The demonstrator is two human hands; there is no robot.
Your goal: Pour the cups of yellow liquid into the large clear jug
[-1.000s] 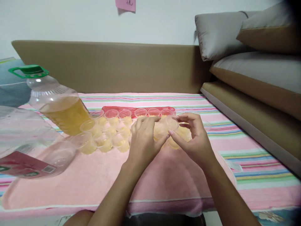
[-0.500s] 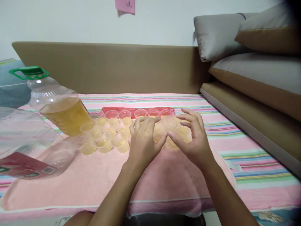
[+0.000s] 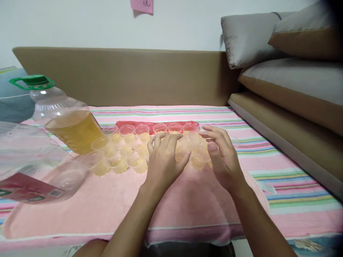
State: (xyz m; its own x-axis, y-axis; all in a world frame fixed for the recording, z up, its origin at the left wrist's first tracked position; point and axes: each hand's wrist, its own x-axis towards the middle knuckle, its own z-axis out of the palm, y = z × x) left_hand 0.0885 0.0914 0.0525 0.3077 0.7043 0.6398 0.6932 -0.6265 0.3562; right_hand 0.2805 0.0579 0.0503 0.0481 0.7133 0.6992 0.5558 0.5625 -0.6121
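Clear plastic cups of pale yellow liquid stand in rows on a pink mat point(image 3: 107, 207). My left hand point(image 3: 164, 157) hovers over or rests among the cups right of the middle, fingers curved and thumb apart. It hides several cups. Just right of it, a clear cup point(image 3: 199, 159) shows between my two hands. My right hand point(image 3: 223, 153) is beside the cups at the right end, fingers stretched leftward, thumb raised. I cannot tell whether its fingertips touch a rim. Left of my hands are more cups, one of them a front-row cup point(image 3: 116, 160).
A large bottle point(image 3: 72, 128) with yellow liquid and a green handled cap stands at the left. Nearer lies a clear container with a red label point(image 3: 29, 189). Behind the cups is a red plastic wrapper point(image 3: 150, 125). Stacked cushions point(image 3: 289, 78) line the right side; a brown board point(image 3: 128, 76) stands behind.
My right hand has shifted slightly right, and its thumb has lifted away from my left thumb. My left hand stays almost still. The cups appear unmoved.
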